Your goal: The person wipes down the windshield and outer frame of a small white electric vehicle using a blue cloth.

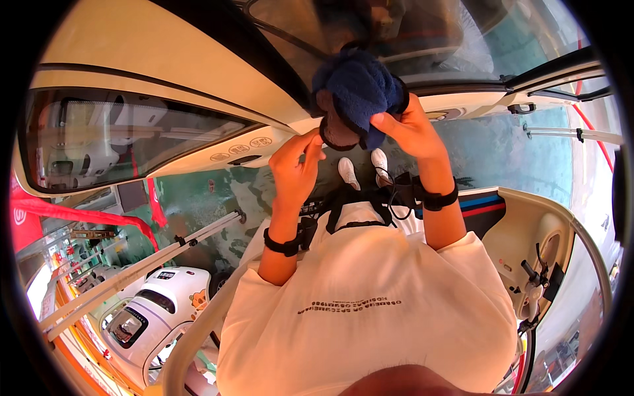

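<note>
A bunched navy-blue towel cloth point(359, 94) with dark edging and a grey-brown face is held up in front of me. My right hand point(418, 126) grips its right side, thumb lying on the blue pile. At the lower left edge of the cloth, my left hand point(297, 166) pinches the dark border between thumb and fingertips. Both wrists wear black bands. Behind the cloth is the dark glass point(411, 44) of a cream vehicle point(163, 39), which the cloth partly hides.
The vehicle's side window point(124, 138) and door handle point(245, 161) are at left. Metal rails point(143, 272) stand before a small white vehicle point(163, 302). Behind me to the right are handlebars point(532, 292) in a cream shell. Red fabric point(89, 213) hangs at far left; worn green floor point(208, 198) lies below.
</note>
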